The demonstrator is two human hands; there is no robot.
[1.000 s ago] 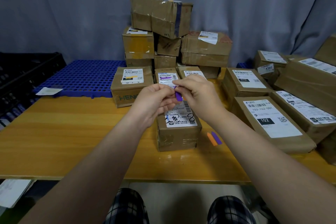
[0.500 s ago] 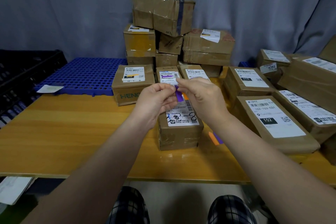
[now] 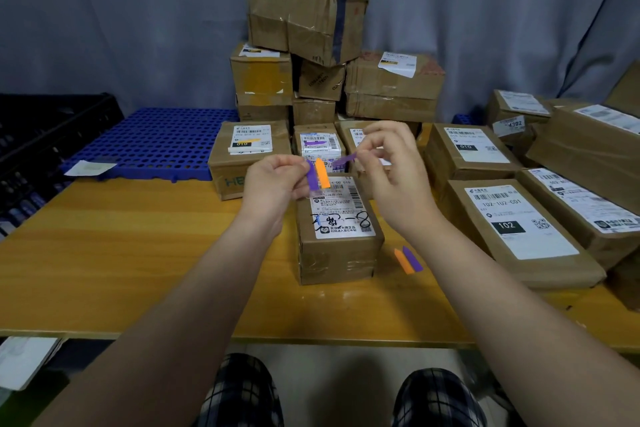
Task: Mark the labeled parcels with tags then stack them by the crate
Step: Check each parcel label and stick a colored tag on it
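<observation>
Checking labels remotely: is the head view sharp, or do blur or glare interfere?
Head view: soft, even light, mild sheen on the table, no harsh glare. Front parcel's label is sharp; the purple tag pinched by the right hand looks motion-smeared; right-edge labels go soft.

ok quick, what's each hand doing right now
left hand: shut, pinching the purple and orange tags.
right hand: shut, pinching a single purple tag.

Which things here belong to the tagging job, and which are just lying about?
Job: left hand holding tag strip; right hand pinching purple tag; front parcel; spare tags.
Lying about: paper slip; blue grid.
</observation>
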